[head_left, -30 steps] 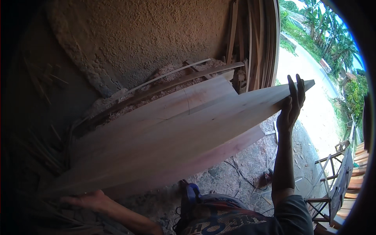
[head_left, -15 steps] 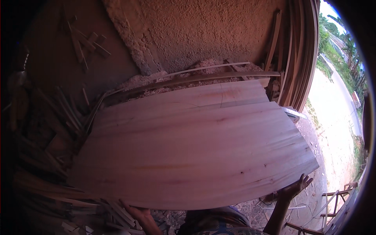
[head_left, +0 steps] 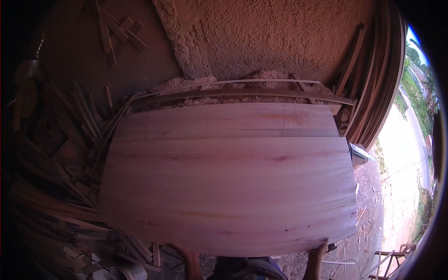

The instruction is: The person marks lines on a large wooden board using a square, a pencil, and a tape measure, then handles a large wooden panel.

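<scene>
A large pale plywood sheet [head_left: 228, 186] with darker grain streaks spans the middle of the view. It lies over a second plywood sheet [head_left: 233, 119], whose far strip shows with a curved pencil-like line on it. At the near edge, left of centre, my left hand [head_left: 186, 255] grips the upper sheet, its fingers partly hidden below. My right hand [head_left: 318, 250] holds the same edge farther right, thumb at the rim and the other fingers hidden under the sheet. A small dark object [head_left: 332, 247] shows beside my right hand, too unclear to name.
Long wooden strips [head_left: 252, 94] and shavings [head_left: 266, 74] lie along the rough wall [head_left: 270, 37]. Tall boards [head_left: 385, 88] lean at the far right. Scrap wood [head_left: 70, 126] crowds the left side and the near left floor. A wooden frame [head_left: 389, 263] stands near right.
The upper sheet has turned so its edges line up more squarely with the one below. My right hand, spread at the right corner before, now grips the near edge farther left.
</scene>
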A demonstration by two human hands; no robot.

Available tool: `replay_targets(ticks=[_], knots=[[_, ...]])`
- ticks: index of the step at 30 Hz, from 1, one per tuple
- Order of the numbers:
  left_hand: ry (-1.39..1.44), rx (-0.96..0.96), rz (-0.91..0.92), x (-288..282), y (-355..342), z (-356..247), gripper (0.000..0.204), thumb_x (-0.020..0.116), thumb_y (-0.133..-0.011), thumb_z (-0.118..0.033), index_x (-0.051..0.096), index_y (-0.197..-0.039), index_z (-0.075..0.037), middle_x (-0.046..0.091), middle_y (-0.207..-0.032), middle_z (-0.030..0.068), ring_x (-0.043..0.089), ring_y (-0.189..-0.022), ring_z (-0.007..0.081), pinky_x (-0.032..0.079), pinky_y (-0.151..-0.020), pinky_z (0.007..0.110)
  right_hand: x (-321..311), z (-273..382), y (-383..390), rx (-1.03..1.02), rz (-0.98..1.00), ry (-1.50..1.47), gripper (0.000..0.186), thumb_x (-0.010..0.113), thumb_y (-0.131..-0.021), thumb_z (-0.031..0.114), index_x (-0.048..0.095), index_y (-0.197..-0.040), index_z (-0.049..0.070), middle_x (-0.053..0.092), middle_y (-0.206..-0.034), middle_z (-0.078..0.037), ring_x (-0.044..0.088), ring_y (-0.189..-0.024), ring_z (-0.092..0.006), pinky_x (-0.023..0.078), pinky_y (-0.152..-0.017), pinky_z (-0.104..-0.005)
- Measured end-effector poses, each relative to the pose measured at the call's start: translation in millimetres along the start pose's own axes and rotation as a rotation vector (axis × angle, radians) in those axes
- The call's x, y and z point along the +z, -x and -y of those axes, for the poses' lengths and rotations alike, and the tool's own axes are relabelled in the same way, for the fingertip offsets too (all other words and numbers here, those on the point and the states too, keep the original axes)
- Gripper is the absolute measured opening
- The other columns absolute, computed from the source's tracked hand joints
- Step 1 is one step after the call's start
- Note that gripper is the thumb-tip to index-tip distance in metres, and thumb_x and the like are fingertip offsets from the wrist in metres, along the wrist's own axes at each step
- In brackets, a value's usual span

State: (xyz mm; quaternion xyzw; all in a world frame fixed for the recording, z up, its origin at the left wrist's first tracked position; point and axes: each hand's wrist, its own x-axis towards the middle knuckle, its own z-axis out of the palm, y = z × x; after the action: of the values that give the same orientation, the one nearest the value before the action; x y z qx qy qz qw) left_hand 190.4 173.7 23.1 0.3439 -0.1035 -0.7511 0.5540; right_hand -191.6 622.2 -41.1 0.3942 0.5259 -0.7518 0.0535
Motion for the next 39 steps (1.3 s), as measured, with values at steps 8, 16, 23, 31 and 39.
replay_targets(ticks=[8, 16, 23, 31, 39], knots=[[-0.125, 0.054, -0.074, 83.5, 19.4, -2.1, 0.094, 0.026, -0.09, -0.081, 0.032, -0.15, -0.009, 0.035, -0.151, 0.011, 0.034, -0.136, 0.033, 0.031, -0.113, 0.05, 5.9, -10.8, -3.7, -0.076, 0.007, -0.031, 0.069, 0.038, -0.102, 0.047, 0.036, -0.144, -0.008, 0.042, -0.146, -0.022, 0.049, -0.127, -0.0374, 0.042, -0.106, -0.0489], [-0.05, -0.029, 0.052, 16.9, -67.9, -12.2, 0.095, 0.025, -0.089, -0.082, 0.032, -0.151, -0.01, 0.035, -0.153, 0.0114, 0.032, -0.138, 0.0349, 0.026, -0.115, 0.051, 40.4, -29.5, 31.9, -0.123, -0.038, 0.09, 0.069, 0.048, -0.099, 0.047, 0.037, -0.141, -0.006, 0.046, -0.141, -0.023, 0.052, -0.123, -0.0344, 0.044, -0.104, -0.0468], [-0.076, -0.171, -0.081, 73.4, -105.0, -2.5, 0.08, 0.023, -0.097, -0.069, 0.03, -0.153, -0.012, 0.031, -0.157, 0.0116, 0.028, -0.143, 0.0362, 0.024, -0.117, 0.055, 67.0, -46.2, 15.4, -0.198, -0.037, 0.032, 0.059, 0.052, -0.1, 0.042, 0.04, -0.14, 0.001, 0.049, -0.139, -0.017, 0.053, -0.122, -0.0299, 0.046, -0.102, -0.0446], [-0.285, -0.406, 0.014, 100.0, -168.2, 47.0, 0.076, 0.027, -0.098, -0.065, 0.031, -0.152, -0.013, 0.033, -0.156, 0.0117, 0.033, -0.14, 0.0371, 0.027, -0.115, 0.057, 143.6, -33.4, 65.0, -0.189, -0.106, 0.0, 0.054, 0.054, -0.1, 0.033, 0.035, -0.137, -0.001, 0.054, -0.126, -0.022, 0.061, -0.108, -0.0333, 0.056, -0.084, -0.0469], [-0.514, -0.602, 0.056, 138.6, -187.9, 107.9, 0.074, 0.028, -0.098, -0.064, 0.031, -0.152, -0.013, 0.033, -0.156, 0.0112, 0.033, -0.139, 0.0363, 0.027, -0.115, 0.057, 196.8, -5.2, 20.6, -0.198, 0.183, 0.091, 0.049, 0.055, -0.097, 0.028, 0.043, -0.131, -0.005, 0.061, -0.114, -0.021, 0.067, -0.094, -0.0319, 0.06, -0.075, -0.0457]])
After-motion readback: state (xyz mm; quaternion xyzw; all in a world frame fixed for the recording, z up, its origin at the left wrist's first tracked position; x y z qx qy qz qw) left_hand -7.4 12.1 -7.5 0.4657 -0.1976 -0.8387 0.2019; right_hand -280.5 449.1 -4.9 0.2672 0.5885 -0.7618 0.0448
